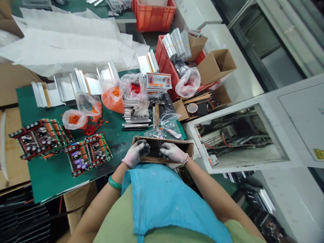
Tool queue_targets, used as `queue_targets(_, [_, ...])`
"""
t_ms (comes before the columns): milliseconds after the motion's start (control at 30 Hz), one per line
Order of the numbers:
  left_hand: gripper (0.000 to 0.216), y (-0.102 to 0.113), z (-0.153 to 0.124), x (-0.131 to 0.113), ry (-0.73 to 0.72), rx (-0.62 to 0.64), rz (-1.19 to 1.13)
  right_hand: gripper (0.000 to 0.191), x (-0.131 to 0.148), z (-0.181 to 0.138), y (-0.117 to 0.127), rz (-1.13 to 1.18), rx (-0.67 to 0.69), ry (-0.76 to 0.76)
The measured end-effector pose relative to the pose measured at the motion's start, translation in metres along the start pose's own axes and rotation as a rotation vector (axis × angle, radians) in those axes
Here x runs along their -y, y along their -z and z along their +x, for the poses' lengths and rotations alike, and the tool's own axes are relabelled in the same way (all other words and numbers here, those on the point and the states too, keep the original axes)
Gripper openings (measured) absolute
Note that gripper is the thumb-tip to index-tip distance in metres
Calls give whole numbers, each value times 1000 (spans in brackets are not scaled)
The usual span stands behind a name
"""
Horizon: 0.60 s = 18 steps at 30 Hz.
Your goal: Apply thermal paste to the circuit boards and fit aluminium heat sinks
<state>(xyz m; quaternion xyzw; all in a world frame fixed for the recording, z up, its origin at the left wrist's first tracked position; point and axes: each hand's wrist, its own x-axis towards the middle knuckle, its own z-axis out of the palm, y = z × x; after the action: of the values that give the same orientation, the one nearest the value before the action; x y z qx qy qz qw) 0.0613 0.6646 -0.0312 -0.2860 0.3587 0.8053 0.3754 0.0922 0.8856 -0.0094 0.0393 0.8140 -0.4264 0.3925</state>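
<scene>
Both hands wear pale gloves with dark grey fingertips, over an open cardboard box (188, 148) at the table's front edge. My left hand (135, 153) is at the box's left end, its fingers curled together; whatever they hold, if anything, is hidden. Over the box's dark inside, my right hand (174, 152) has thumb and fingers pressed together on what looks like a thin, see-through strip (159, 145), too small to identify. Just beyond the box lie a white tube (174, 133) and a clear plastic bag (150, 133).
Stacked circuit boards (88, 153) stand on the green table (50, 182) at left. Bags of orange parts (115, 98), metal profiles (88, 84), a hammer (157, 113) and a glove (140, 109) lie farther back. Red crates (162, 54) and a white machine (268, 111) border the right.
</scene>
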Motion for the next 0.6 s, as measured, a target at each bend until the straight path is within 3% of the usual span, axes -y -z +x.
queue_targets(233, [33,-7,5,18,43,49,113,24,5,-15,-19,471,-44,-12])
queue_targets(600, [43,-23,5,24,18,163,215,27,17,-26,-37,650,-91,-87])
